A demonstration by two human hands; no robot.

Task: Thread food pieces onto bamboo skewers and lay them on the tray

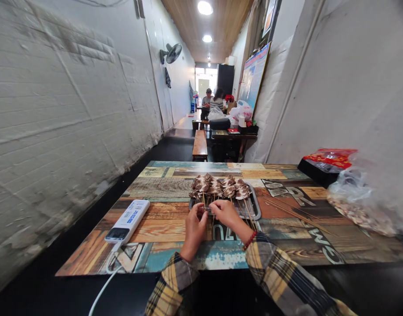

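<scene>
Several skewers of brown-and-white pieces that look like oyster mushrooms [229, 188] lie side by side on a metal tray [256, 206], their thin sticks pointing toward me. Over the tray's near left part, my left hand [195, 226] is closed, thumb and fingers pinched together. Just beside it, my right hand [225, 214] is closed too, its fingertips almost meeting the left ones. Something thin seems to sit between the fingertips, but it is too small to make out. Loose bamboo skewers [296, 213] lie on the table right of the tray.
A white power bank [129, 221] with a white cable lies on the patterned table [168, 221] at left. At right are a clear plastic bag of pale pieces [359, 206] and a black box [316, 172] holding a red package. Two people sit farther back, beyond a bench [200, 144].
</scene>
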